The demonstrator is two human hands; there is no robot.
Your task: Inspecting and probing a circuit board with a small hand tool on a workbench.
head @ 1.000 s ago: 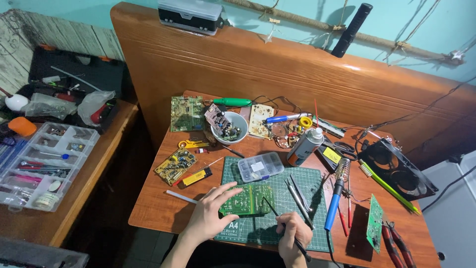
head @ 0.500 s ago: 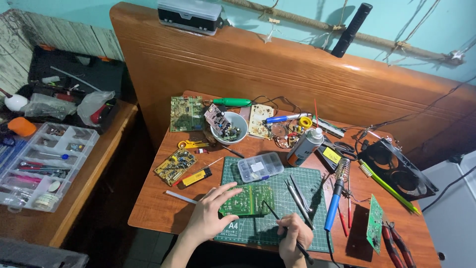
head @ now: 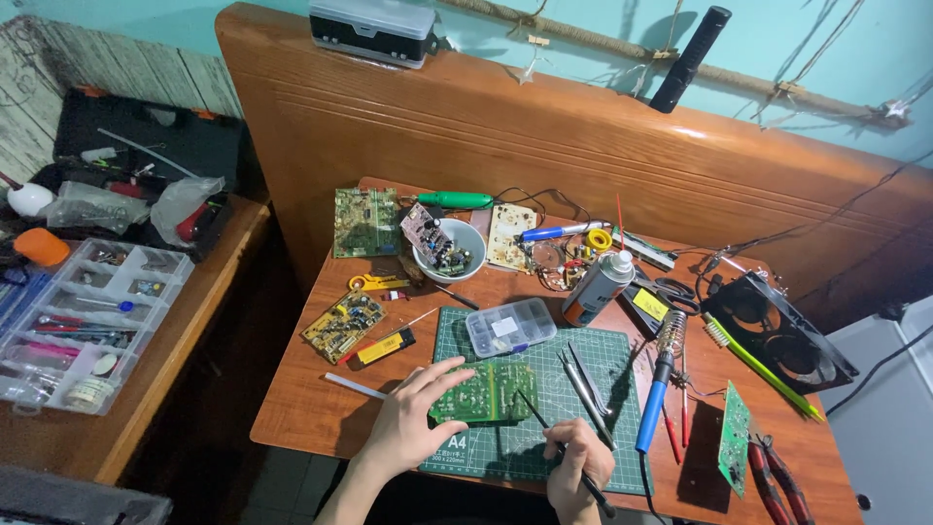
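Two hands: left hand (head: pixel 413 423) steadies the green circuit board (head: pixel 483 392); right hand (head: pixel 575 469) grips a probe (head: pixel 549 440) touching it.

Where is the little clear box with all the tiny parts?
In the head view, the clear parts box sits on the green cutting mat's top edge, just above the green circuit board, left of the spray can.

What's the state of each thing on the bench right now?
left hand: pressing flat on the green circuit board
right hand: gripping a thin black probe, tip on the board
small clear parts box: lid shut
large clear organizer: open
white bowl: filled with parts
blue-handled soldering iron: lying on the table, unheld
spray can: lying tilted
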